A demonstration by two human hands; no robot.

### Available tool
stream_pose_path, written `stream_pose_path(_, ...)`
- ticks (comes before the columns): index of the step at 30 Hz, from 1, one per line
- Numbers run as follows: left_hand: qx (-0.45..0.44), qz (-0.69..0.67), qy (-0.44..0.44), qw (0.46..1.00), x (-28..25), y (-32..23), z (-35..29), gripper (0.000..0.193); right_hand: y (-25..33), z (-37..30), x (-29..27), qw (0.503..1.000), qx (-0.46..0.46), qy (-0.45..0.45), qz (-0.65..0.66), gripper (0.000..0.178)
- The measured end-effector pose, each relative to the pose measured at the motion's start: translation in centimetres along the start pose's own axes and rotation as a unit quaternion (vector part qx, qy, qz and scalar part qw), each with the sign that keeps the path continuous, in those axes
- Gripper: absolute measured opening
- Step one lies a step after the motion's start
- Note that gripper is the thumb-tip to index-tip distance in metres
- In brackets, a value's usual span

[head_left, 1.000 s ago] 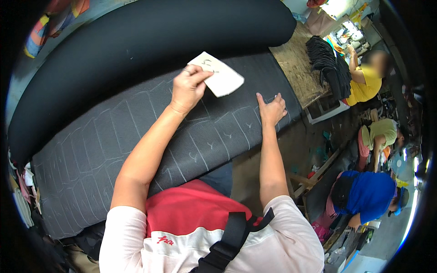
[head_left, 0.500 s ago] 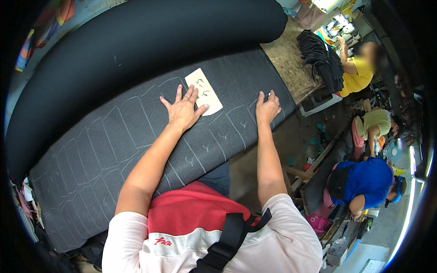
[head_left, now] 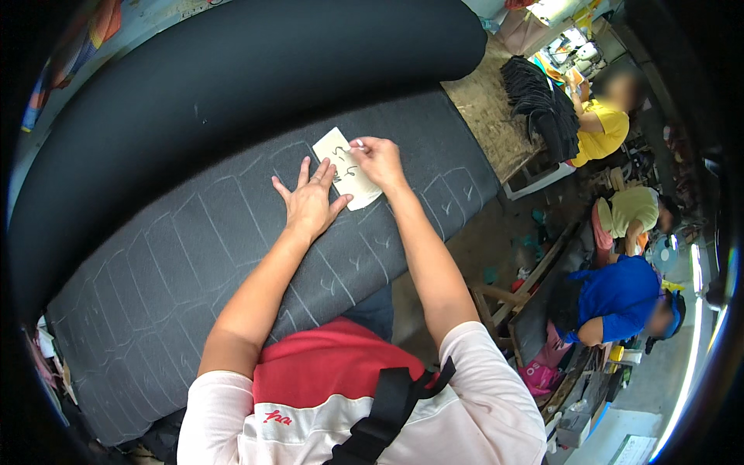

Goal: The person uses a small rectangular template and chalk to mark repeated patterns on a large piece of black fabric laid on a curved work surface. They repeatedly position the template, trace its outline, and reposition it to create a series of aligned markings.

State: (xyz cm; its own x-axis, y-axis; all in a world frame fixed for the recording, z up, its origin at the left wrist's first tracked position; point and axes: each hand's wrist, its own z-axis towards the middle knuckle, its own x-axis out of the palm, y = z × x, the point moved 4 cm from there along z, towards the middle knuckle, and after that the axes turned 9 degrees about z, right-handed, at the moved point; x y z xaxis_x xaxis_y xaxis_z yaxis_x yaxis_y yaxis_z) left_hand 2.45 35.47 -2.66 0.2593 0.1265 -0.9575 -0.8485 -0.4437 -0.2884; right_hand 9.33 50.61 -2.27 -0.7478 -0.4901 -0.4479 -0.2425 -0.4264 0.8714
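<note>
Right grip [head_left: 380, 163] has shifted since the earlier frame: off the fabric to the right of the cream card [head_left: 347, 173], now over that card's right edge. I see it pinched closed, thumb to fingers, on a small white piece [head_left: 358, 144] by the card's upper part. Left grip [head_left: 308, 208] spread wide, clasping nothing; a fingertip and the thumb reach the card's left edge. Card lies slanted on dark fabric [head_left: 178, 294], pale drawn lines left of and below it. Beyond the card, a thick black roll [head_left: 248, 70]. To its right, past the fabric, I note a wooden surface [head_left: 482, 97] bearing black pieces [head_left: 539, 105], heaped; beside them, a person in yellow [head_left: 606, 128].
</note>
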Motion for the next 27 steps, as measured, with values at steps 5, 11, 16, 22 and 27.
stream_pose_path(5,-0.004,-0.008,-0.008,1.0,0.3,0.2,0.1,0.07,2.2,3.1,3.6,0.994,-0.001,0.097,-0.043,0.02)
stream_pose_path(11,-0.001,-0.029,-0.015,0.999,0.2,0.3,0.1,0.068,2.9,5.7,5.4,0.968,0.015,0.137,-0.208,0.019)
stream_pose_path(16,-0.004,-0.03,-0.017,0.999,0.0,0.3,0.2,0.068,2.0,7.6,4.5,0.97,0.018,0.035,-0.24,0.018)
stream_pose_path(22,-0.004,-0.04,-0.018,0.999,0.2,0.4,0.3,0.065,0.9,5.8,3.6,0.963,-0.021,0.006,-0.269,0.013)
stream_pose_path(27,-0.001,-0.038,-0.028,0.999,0.1,0.2,0.1,0.064,0.8,-1.0,-1.0,0.958,-0.019,0.05,-0.281,0.015)
